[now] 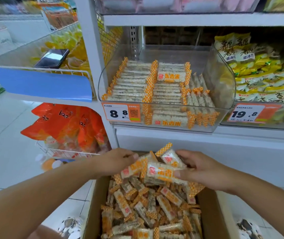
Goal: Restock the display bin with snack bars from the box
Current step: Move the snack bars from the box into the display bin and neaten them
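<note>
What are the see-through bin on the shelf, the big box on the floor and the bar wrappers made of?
The display bin looks like clear, glossy rigid plastic: you see the bars through its curved walls. The box looks like plain brown matte cardboard, with a raw folded edge. The snack bars in the hands seem wrapped in thin shiny plastic film, clear in the middle, with printed orange checks at the crimped ends.

Snack bars in glossy clear film with orange-checked ends [162, 173] are seen above a matt brown cardboard box [213, 216]. A smooth transparent plastic display bin [224, 80] is set on white painted metal shelving [189, 20].
</note>
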